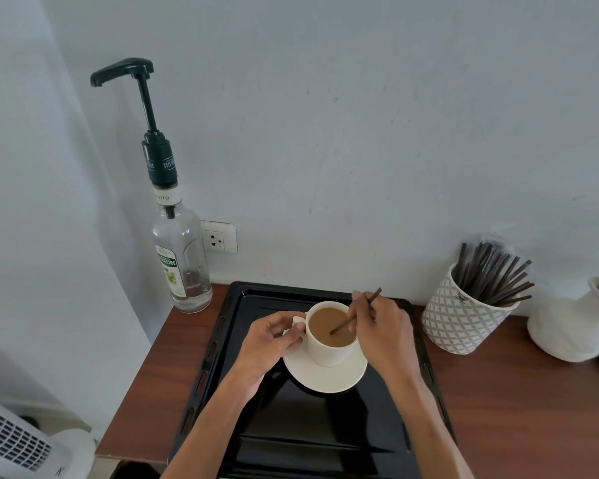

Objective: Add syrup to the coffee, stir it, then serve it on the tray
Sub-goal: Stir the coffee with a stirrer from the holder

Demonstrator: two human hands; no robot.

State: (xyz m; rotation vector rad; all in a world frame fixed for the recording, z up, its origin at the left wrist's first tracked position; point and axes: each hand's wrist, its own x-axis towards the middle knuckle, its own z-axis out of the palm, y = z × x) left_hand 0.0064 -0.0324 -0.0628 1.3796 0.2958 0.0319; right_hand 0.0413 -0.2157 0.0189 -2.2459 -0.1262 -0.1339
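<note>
Your right hand pinches a thin dark brown stir stick, its tip dipped in the milky coffee. Your left hand grips the handle of the white ceramic cup. The cup stands on a white saucer resting on the black metal tray.

pale wall, brown wooden table

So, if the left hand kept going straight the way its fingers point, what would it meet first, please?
The handle of the white ceramic coffee cup: the left hand's fingers already appear to touch it.
</note>
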